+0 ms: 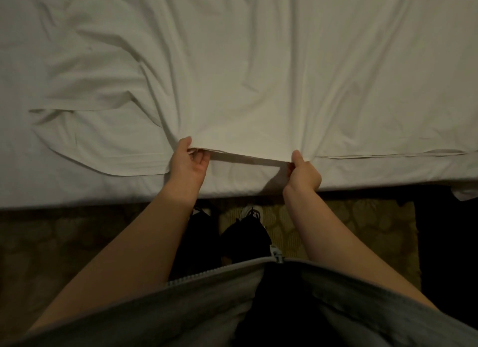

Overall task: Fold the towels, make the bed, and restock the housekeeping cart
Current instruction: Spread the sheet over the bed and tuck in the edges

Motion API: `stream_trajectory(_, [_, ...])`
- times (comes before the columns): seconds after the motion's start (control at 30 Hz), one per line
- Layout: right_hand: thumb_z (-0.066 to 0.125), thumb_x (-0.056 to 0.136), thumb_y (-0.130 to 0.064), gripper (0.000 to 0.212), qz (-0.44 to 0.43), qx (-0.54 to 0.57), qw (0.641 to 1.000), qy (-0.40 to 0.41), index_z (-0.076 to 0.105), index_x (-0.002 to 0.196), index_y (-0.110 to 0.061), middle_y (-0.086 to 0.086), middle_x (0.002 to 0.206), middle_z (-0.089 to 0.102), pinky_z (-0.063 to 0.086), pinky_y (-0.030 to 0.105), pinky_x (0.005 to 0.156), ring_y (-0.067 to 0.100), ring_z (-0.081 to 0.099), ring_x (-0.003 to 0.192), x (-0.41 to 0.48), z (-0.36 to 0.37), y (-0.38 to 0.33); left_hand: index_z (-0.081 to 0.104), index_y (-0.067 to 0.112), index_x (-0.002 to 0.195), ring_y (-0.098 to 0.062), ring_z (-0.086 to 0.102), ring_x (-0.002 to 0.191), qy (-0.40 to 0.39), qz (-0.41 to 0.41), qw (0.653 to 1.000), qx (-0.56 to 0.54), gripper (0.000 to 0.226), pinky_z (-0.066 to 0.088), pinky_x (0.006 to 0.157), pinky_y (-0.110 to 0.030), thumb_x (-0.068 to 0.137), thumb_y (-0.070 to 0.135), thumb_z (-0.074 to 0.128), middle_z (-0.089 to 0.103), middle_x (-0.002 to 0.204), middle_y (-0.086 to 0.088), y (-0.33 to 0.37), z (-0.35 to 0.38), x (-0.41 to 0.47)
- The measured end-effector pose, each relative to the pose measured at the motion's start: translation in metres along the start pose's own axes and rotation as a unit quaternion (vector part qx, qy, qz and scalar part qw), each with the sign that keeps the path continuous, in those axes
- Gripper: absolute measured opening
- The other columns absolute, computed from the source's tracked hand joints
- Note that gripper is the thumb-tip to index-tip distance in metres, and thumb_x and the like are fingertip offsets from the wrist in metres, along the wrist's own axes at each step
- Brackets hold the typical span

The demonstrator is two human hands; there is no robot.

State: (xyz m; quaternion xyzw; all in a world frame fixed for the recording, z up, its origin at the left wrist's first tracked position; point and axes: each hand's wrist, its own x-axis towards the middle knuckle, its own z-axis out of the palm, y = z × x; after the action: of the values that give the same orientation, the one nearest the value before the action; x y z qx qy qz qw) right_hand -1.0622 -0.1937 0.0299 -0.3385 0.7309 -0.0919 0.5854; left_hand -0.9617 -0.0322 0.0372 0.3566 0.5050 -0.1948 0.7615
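Hands, left (188, 158) and right (303, 169), pinch the sheet (248, 88) hem; if we tug unevenly, left-side wrinkles may bunch.

Your wrinkled white fabric sheet (258, 75) lies spread over the white bed (77, 191), near hem raised, left side rumpled.

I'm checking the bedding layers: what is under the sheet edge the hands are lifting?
Under the sheet edge pinched by the left hand and right hand, a white lower layer shows. Farther in, everything is covered.
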Motion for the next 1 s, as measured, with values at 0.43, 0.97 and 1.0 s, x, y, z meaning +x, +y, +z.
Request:
stream_trajectory(0.43, [0.066, 0.088, -0.012, 0.021, 0.041, 0.059, 0.996, -0.050, 0.059, 0.068, -0.011, 0.000, 0.076, 0.059, 0.051, 0.023, 0.068, 0.012, 0.056, 0.074, -0.007, 0.026, 0.013, 0.059, 0.010, 0.095, -0.016, 0.062, 0.087, -0.001, 0.125, 0.986, 0.112, 0.011, 0.054, 0.081, -0.024, 0.091, 0.001, 0.054, 0.062, 0.095, -0.006, 0.015, -0.020, 0.010])
stream_trajectory(0.97, [0.068, 0.086, -0.015, 0.014, 0.038, -0.029, 0.971, -0.234, 0.065, 0.088, -0.002, 0.014, 0.093, 0.068, 0.054, 0.035, 0.081, 0.026, 0.066, 0.086, -0.084, 0.111, 0.080, 0.052, 0.005, 0.105, -0.021, 0.064, 0.085, -0.073, -0.026, 0.996, 0.045, 0.013, 0.058, 0.069, -0.025, 0.093, -0.001, 0.051, 0.063, 0.095, -0.014, 0.030, -0.033, 0.017])
stream_trajectory(1.0, [0.069, 0.085, -0.015, 0.017, 0.025, -0.039, 0.974, -0.220, 0.065, 0.091, 0.000, 0.015, 0.096, 0.069, 0.054, 0.035, 0.083, 0.026, 0.066, 0.089, -0.085, 0.113, 0.083, 0.052, 0.005, 0.107, -0.022, 0.064, 0.087, -0.079, -0.045, 0.995, 0.039, 0.014, 0.058, 0.073, -0.027, 0.093, 0.003, 0.052, 0.063, 0.096, -0.014, 0.034, -0.032, 0.018])
